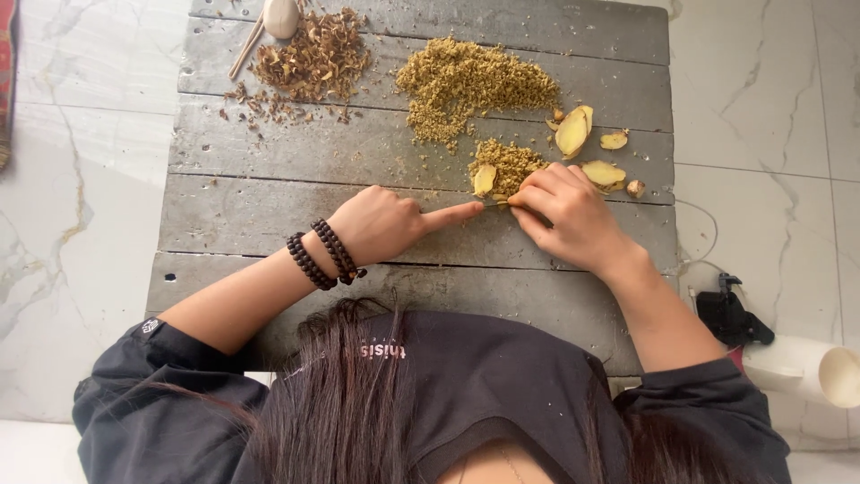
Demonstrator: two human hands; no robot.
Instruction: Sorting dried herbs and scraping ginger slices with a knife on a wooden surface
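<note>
— Are the hands meeting or working apart?

— They are meeting. The left hand [381, 224] is lying curled on the grey wooden board [269, 215], its forefinger stretching out flat along a thin blade [491, 203], and the right hand [569, 215] is closing its fingers together at the other end of that blade, where I am guessing the handle is sitting, though the fingers are hiding it.

— And what are they working on?

— A ginger slice [484, 179], pale yellow, standing just beyond the blade, touching a small heap of minced ginger [512, 163]. It is lying away from both hands, toward the far side of the board, directly above the gap between forefinger tip and right knuckles.

— Which way is the blade running?

— Across the board, left to right, along the plank lines. The slice's long side is running roughly crosswise to it. The right hand is sitting a shade nearer the slice than the left.

— Anything further out?

— More ginger pieces [573, 132] are waiting just beyond the right hand, a larger heap of mince [466, 85] is spreading farther back, and brown peelings [313, 58] are piling up at the far left corner beside a pale wooden spoon [278, 16]. The board is resting on white marble floor [81, 161]
</note>
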